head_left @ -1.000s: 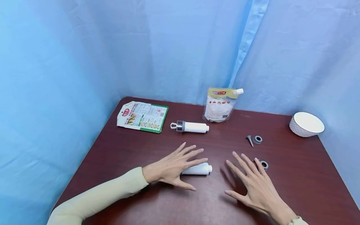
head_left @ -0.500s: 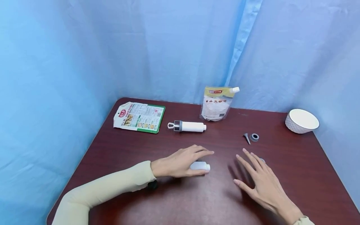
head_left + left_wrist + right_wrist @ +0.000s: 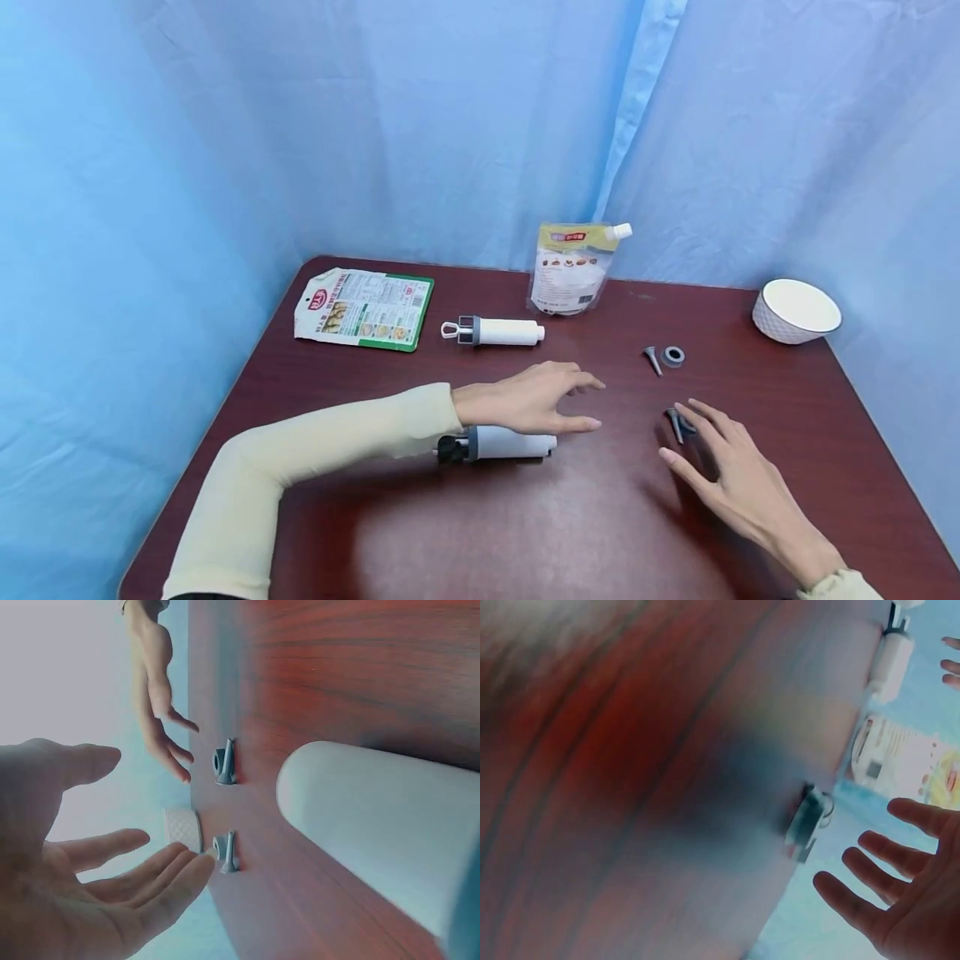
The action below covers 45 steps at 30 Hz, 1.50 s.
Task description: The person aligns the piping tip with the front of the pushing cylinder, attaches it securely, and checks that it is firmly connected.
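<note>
My left hand (image 3: 528, 402) hovers over the nearer white piping syringe (image 3: 513, 443), fingers loosely bent and holding nothing. That syringe lies on its side, with a grey collar at its left end; its white barrel (image 3: 375, 817) fills the right of the left wrist view. My right hand (image 3: 750, 483) hangs with spread fingers close over a small grey nozzle (image 3: 675, 423), its index fingertip overlapping the piece. Beside this nozzle a grey ring (image 3: 687, 427) is partly hidden by the fingers. The left wrist view shows both hands with nothing between their fingers.
Farther back lie a second syringe (image 3: 506, 332), another nozzle (image 3: 652, 361) and another ring (image 3: 673, 357). A flat green-and-white packet (image 3: 367, 308) lies at back left. A spouted pouch (image 3: 572, 271) stands at the back, and a white bowl (image 3: 795, 312) at back right. Blue curtains (image 3: 300, 125) surround the table.
My left hand has moved right, past the nearer syringe's barrel, uncovering its collar. My right hand has shifted right, uncovering the nearer nozzle. The view has shifted slightly.
</note>
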{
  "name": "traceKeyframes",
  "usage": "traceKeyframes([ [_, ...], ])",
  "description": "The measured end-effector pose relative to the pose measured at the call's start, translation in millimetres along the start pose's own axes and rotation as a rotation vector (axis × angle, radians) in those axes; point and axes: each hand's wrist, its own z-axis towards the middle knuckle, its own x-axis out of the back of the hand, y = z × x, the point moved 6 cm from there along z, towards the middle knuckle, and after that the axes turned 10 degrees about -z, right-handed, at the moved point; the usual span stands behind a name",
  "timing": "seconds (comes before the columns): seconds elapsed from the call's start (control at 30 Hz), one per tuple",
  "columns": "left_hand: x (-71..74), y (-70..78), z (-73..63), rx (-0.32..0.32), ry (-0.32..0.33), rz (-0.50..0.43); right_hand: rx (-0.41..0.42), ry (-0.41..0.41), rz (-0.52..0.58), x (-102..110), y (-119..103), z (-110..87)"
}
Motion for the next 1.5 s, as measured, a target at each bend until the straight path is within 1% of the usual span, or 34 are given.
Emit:
traceKeyframes([
  [0.03, -0.6, -0.7, 5.2, 0.004, -0.027, -0.014, -0.005, -0.004, 0.004, -0.3, 2.2, 0.0],
  [0.1, -3.9, -1.7, 13.9, 0.015, -0.101, -0.045, -0.004, -0.009, 0.017, -1.2, 5.9, 0.1],
  [0.27, -17.2, -6.3, 35.3, 0.023, -0.289, -0.103, 0.015, -0.026, 0.056, -4.5, 15.3, 0.5],
  [0.33, -22.6, -7.9, 44.2, 0.026, -0.321, -0.115, 0.021, -0.026, 0.060, -5.0, 18.5, 0.7],
  [0.4, -26.7, -8.5, 53.7, 0.037, -0.332, -0.118, 0.031, -0.011, 0.052, -4.4, 21.3, 1.2],
  [0.5, -31.3, -8.3, 69.2, 0.052, -0.322, -0.114, 0.049, 0.020, 0.032, -2.1, 24.4, 2.7],
  [0.57, -33.3, -6.4, 80.7, 0.058, -0.299, -0.105, 0.059, 0.034, 0.024, -0.8, 26.6, 3.4],
  [0.63, -35.4, -5.5, 91.9, 0.067, -0.273, -0.119, 0.065, 0.036, 0.019, -0.3, 28.5, 4.6],
  [0.83, -43.1, -7.5, 119.9, 0.153, -0.204, -0.188, 0.077, 0.077, 0.025, 0.1, 33.4, 9.5],
  [0.9, -45.5, -8.9, 127.3, 0.183, -0.185, -0.183, 0.081, 0.093, 0.033, 0.0, 34.6, 10.9],
  [0.97, -48.2, -10.4, 133.1, 0.216, -0.174, -0.197, 0.083, 0.101, 0.042, -0.5, 35.5, 12.0],
  [1.03, -50.9, -11.2, 138.0, 0.247, -0.173, -0.243, 0.083, 0.105, 0.051, -1.4, 36.5, 13.5],
  [1.1, -53.0, -11.0, 142.6, 0.261, -0.174, -0.272, 0.083, 0.114, 0.055, -2.3, 38.0, 15.4],
  [1.2, -55.1, -8.9, 149.2, 0.265, -0.163, -0.315, 0.078, 0.127, 0.052, -3.6, 41.1, 18.7],
  [1.3, -57.4, -7.3, 155.3, 0.268, -0.137, -0.310, 0.063, 0.133, 0.041, -5.1, 44.4, 22.4],
  [1.37, -60.4, -6.6, 158.4, 0.266, -0.134, -0.300, 0.048, 0.133, 0.042, -6.2, 46.5, 24.5],
  [1.5, -66.2, -5.1, 162.4, 0.236, -0.127, -0.193, 0.032, 0.131, 0.055, -8.2, 48.5, 26.2],
])
